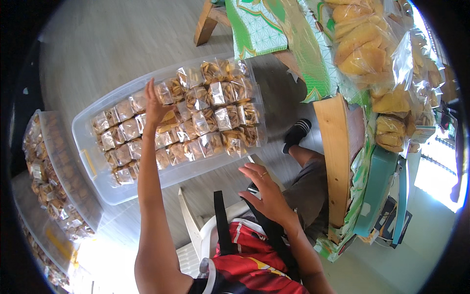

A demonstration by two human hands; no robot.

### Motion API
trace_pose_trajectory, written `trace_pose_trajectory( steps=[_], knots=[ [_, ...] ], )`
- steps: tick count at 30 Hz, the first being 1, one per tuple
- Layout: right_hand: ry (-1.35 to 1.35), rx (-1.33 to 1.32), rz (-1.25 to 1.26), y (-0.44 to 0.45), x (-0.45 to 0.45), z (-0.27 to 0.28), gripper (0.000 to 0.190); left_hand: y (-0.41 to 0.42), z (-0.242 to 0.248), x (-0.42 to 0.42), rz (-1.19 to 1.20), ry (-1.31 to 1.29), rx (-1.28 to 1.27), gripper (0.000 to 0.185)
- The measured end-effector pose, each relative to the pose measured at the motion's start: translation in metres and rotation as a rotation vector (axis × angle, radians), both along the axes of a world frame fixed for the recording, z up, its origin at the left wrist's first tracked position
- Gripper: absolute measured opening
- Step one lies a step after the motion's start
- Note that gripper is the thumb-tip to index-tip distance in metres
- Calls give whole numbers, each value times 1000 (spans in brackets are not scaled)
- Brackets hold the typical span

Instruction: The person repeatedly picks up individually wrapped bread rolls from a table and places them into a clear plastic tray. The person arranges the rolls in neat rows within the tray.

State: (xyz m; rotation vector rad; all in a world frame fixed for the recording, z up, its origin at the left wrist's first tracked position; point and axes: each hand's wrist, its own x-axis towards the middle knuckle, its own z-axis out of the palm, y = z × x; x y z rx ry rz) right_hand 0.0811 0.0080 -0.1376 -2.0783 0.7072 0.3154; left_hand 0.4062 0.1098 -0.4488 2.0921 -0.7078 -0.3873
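Note:
My left hand [155,107] reaches over a long clear plastic bin [86,126], its fingers extended and its thumb apart, above or touching the packets. The bin holds rows of small clear plastic packets [203,121] of brown and yellowish chip-like snacks. A yellower packet [168,119] lies beside the palm, partly hidden by the hand. My right hand [265,194], with a ring on one finger, is raised in front of my body near the bin's lower right side. Its fingers are apart and hold nothing.
Wood-framed table [332,158] at right bears a green-patterned cover, large bags of yellow snacks [363,47] and a teal container [376,191]. Another packet-filled bin [66,158] stands at left. A white plastic chair [207,233] and my slippered foot [298,130] are near the first bin.

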Motion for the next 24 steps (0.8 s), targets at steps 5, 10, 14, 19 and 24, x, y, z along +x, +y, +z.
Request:
trace_pose_trajectory(
  steps=[5, 10, 14, 19, 24],
  knots=[
    [47, 75, -41, 0, -7, -1, 56, 89, -24, -20, 318, -79, 256, 92],
    [22, 26, 46, 6, -5, -6, 53, 84, -34, -58, 421, 268, 412, 90],
    [18, -9, 44, 11, -5, -9, 50, 16, -2, -88, 428, 339, 168, 91],
    [20, -7, 71, 8, -5, -8, 48, -23, 8, -94, 407, 155, 466, 82],
    [15, -24, 52, 6, -10, -6, 49, -18, -9, -101, 328, 101, 6, 91]
  ],
)
